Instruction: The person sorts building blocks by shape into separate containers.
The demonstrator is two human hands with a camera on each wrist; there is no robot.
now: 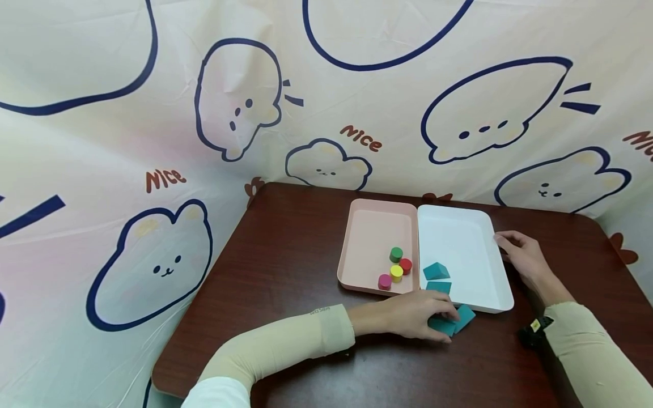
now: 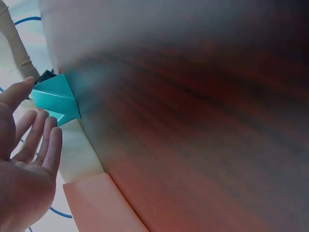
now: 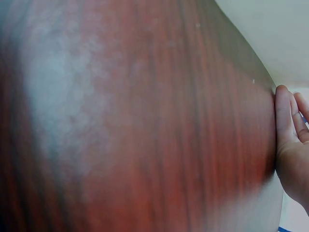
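My left hand (image 1: 408, 314) reaches over two teal blocks lying on the table in front of the white tray (image 1: 464, 243). One is the nearer teal block (image 1: 441, 325), partly hidden by the fingers; beside it lies another teal block (image 1: 464, 318). In the left wrist view, thumb and fingers are spread beside a teal block (image 2: 55, 94), with no clear grip on it. Two more teal blocks (image 1: 436, 271) lie inside the white tray, near its front left corner. At the tray's right rim, my right hand (image 1: 528, 258) rests with fairly straight fingers.
A pink tray (image 1: 377, 212) stands against the white tray's left side. It holds a green cylinder (image 1: 395, 254), a red one (image 1: 405, 266), a yellow one (image 1: 396, 273) and a magenta one (image 1: 385, 281). The dark wooden table (image 1: 285, 243) meets a printed curtain behind.
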